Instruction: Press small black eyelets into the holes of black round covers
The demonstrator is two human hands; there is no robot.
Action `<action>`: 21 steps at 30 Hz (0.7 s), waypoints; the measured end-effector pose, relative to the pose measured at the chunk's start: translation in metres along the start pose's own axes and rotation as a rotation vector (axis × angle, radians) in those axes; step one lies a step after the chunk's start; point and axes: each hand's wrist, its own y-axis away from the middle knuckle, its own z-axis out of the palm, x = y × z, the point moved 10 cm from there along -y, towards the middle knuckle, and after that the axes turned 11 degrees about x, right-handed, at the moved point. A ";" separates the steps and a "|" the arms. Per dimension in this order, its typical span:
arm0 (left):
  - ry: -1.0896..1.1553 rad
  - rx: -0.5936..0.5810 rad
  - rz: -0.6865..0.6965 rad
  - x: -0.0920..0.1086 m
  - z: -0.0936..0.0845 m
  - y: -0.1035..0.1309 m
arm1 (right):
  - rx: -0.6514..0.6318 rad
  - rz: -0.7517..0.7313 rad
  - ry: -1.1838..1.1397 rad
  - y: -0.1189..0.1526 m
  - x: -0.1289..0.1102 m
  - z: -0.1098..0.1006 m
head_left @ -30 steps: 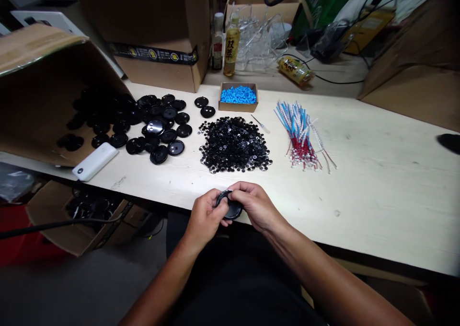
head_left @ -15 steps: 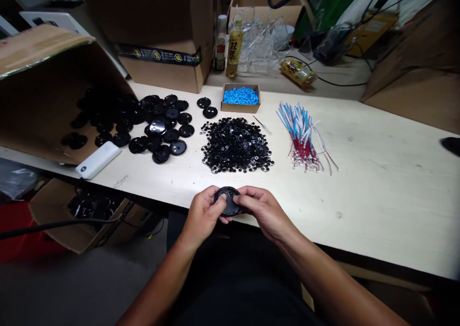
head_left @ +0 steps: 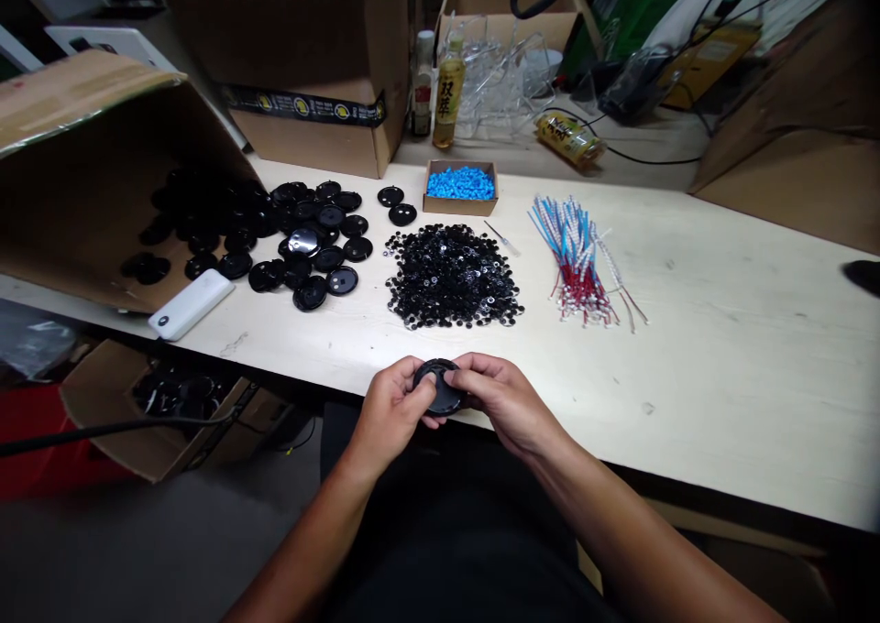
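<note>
A round black plastic disc with a raised rim (head_left: 450, 401) is held between both hands at the near edge of a long pale tabletop (head_left: 721, 357), its recessed face turned upward. The disc is grasped from one side by the bare left hand (head_left: 393, 409), whose thumb is laid across the recessed face, and from the other by the bare right hand (head_left: 500, 401), whose thumb is likewise brought over the face; fingertips are seen below the lower rim. Whether a smaller part is pressed beneath the thumbs cannot be told. Beyond the hands, a broad heap of small, round, glossy black pieces (head_left: 454, 279) is spread on the tabletop. Behind it is placed a small brown cardboard tray (head_left: 459, 207), filled with tiny bright-blue pieces (head_left: 460, 183). A thin pointed tool with a pale handle (head_left: 507, 243) is laid near the heap, and a bundle of thin red, white and blue wires (head_left: 574, 261) is set to its right. To the left, loose black plastic discs (head_left: 330, 256) are scattered at the mouth of a large brown cardboard carton lying on its side (head_left: 89, 96), beside which a white, rounded rectangular device (head_left: 193, 304) is positioned.
</note>
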 end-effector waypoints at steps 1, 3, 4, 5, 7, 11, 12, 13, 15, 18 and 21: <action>-0.002 -0.002 -0.002 0.000 0.000 0.000 | 0.000 0.011 0.001 -0.001 0.001 -0.001; -0.007 -0.006 -0.006 -0.001 0.000 0.001 | 0.003 0.015 0.006 -0.002 0.003 -0.002; -0.009 -0.008 -0.007 -0.001 0.000 0.001 | 0.004 0.006 0.012 -0.003 0.003 -0.002; -0.011 -0.009 -0.008 -0.001 0.000 0.002 | 0.008 -0.008 0.019 -0.003 0.003 -0.002; -0.014 -0.009 -0.008 -0.001 0.000 0.002 | 0.020 -0.040 0.031 -0.004 0.002 -0.003; -0.019 -0.008 -0.014 -0.002 -0.001 0.001 | 0.004 -0.043 0.012 -0.002 0.002 -0.001; -0.019 -0.010 -0.015 -0.001 -0.001 0.001 | -0.007 -0.033 0.000 -0.001 0.002 0.000; -0.018 -0.012 -0.016 -0.001 0.000 0.001 | -0.017 -0.020 -0.012 0.000 0.002 0.001; -0.016 -0.010 -0.013 0.000 -0.001 0.000 | -0.035 0.010 -0.030 0.001 0.002 0.003; -0.024 -0.005 -0.013 0.001 -0.001 -0.001 | -0.037 0.023 -0.037 0.001 0.002 0.003; -0.035 -0.011 -0.021 0.000 0.000 -0.001 | -0.018 -0.015 -0.022 0.000 0.001 0.001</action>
